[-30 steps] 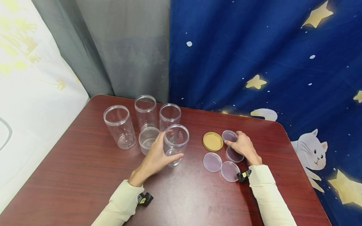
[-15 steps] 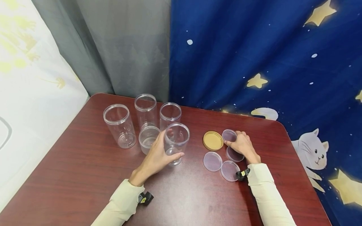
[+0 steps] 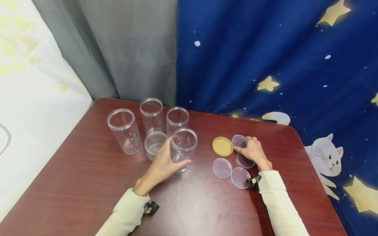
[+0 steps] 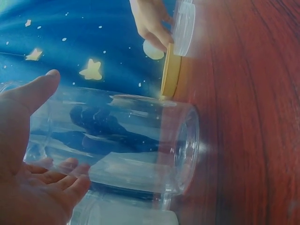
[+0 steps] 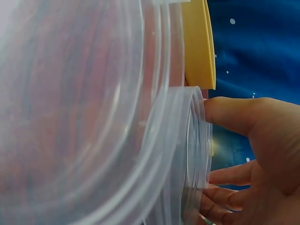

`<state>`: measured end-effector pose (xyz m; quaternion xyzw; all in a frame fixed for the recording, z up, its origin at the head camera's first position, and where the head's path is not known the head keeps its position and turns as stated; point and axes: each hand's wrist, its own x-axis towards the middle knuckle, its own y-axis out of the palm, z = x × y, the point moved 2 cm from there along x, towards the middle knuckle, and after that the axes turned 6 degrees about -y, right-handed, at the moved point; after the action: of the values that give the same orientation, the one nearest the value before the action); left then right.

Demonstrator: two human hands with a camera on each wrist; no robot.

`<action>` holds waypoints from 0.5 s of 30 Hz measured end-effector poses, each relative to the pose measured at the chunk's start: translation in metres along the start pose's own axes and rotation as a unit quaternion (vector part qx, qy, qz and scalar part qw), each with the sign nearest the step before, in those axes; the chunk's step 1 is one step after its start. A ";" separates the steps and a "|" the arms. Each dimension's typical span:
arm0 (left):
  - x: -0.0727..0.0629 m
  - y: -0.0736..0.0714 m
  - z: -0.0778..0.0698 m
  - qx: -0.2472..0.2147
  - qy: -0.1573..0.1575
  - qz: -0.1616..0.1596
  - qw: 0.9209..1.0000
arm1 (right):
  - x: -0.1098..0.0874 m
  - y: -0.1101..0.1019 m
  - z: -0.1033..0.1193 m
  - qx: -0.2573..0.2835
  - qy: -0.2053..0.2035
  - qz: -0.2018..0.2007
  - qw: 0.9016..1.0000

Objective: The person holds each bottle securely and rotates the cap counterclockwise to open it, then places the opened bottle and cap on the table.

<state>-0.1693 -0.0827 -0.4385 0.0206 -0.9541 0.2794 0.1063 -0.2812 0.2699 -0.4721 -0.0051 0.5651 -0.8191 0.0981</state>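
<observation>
My left hand [image 3: 165,160] is wrapped round a tall clear plastic jar [image 3: 184,149], its thumb across the near side and its fingertips partly hidden behind. In the left wrist view, this jar [image 4: 126,136] has its base close to the table. Over on the right, my right hand [image 3: 252,152] grips a clear round lid [image 3: 239,141] by its rim. The right wrist view has the thumb and fingers at opposite edges of that lid [image 5: 199,136]. Another clear lid [image 3: 245,160] lies partly under this hand. Beside them is a gold lid [image 3: 222,147].
Open clear jars stand left of the held one: a tall jar [image 3: 125,134], another at the back [image 3: 152,116], a third behind [image 3: 178,119], and a short jar [image 3: 154,146]. Two clear lids, one left [image 3: 222,168] and one right [image 3: 240,178], lie nearer on the table [image 3: 189,206].
</observation>
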 end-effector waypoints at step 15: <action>-0.002 -0.013 -0.005 0.027 -0.005 0.007 1.000 | -0.002 -0.002 -0.001 0.020 0.006 0.013 1.000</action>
<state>-0.1652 -0.0911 -0.4276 0.0178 -0.9468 0.3055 0.0991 -0.2794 0.2716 -0.4703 0.0089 0.5494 -0.8289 0.1052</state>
